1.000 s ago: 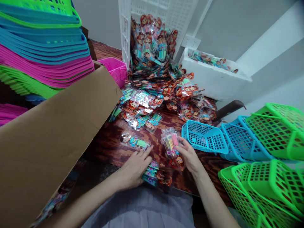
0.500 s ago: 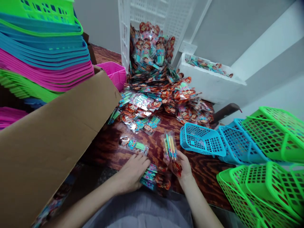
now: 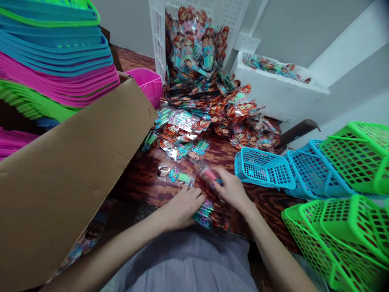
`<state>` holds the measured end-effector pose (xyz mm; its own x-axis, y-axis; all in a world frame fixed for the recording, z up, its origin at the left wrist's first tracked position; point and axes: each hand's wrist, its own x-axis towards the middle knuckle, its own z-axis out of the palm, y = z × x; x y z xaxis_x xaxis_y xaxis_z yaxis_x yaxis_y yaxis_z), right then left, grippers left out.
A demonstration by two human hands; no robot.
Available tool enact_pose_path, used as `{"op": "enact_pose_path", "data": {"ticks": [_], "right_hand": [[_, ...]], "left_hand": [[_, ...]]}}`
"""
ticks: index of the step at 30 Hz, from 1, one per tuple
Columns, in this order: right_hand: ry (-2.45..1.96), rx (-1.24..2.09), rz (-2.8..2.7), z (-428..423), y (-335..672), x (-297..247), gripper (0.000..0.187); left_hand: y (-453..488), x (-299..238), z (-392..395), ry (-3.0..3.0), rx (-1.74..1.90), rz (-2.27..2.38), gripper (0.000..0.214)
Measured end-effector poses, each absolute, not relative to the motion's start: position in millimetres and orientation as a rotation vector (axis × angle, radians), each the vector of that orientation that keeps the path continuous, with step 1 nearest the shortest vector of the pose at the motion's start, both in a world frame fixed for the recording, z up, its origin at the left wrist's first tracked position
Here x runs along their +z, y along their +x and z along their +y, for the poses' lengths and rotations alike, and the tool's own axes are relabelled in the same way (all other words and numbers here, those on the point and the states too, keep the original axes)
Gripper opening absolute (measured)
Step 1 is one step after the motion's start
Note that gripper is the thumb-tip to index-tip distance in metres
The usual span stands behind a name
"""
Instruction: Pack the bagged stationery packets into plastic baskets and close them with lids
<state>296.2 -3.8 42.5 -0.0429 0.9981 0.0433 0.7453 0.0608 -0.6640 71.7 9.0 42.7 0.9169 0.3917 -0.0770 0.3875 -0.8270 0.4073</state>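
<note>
Lowered since before: packet (image 3: 209, 174) pinched in right hand (image 3: 232, 190).
At 6 o'clock, stack (image 3: 209, 214) is pressed under flat left hand (image 3: 182, 207); edges are best squared.

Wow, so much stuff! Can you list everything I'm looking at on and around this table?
stacked baskets: many, green, blue and pink, top left
cardboard flap: one, brown, left
pink basket: one, pink, behind the flap
crate: one, white, upright at the back
doll packets: large heap, mixed colours, spilling from the crate
foam box: one, white, back right, packets inside
blue baskets: a few, nested on their sides, right
green baskets: several, nested, far right
single packet: one, mid-table
packet stack: one, near edge
blurred packet: one, pinkish
table: one, dark wood
left hand: flat on the packet stack
right hand: gripping the blurred packet
</note>
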Motion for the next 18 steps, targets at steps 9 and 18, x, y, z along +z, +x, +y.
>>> {"op": "enact_pose_path", "data": {"ticks": [9, 18], "right_hand": [[-1.548, 1.198, -2.166, -37.7, 276.3, 58.0, 0.081], [-1.973, 0.658, -2.374, -58.3, 238.9, 48.5, 0.087]], "left_hand": [[66.5, 22.0, -0.7, 2.614, 0.331, 0.783, 0.117], [53.8, 21.9, 7.9, 2.313, 0.293, 0.65, 0.121]]}}
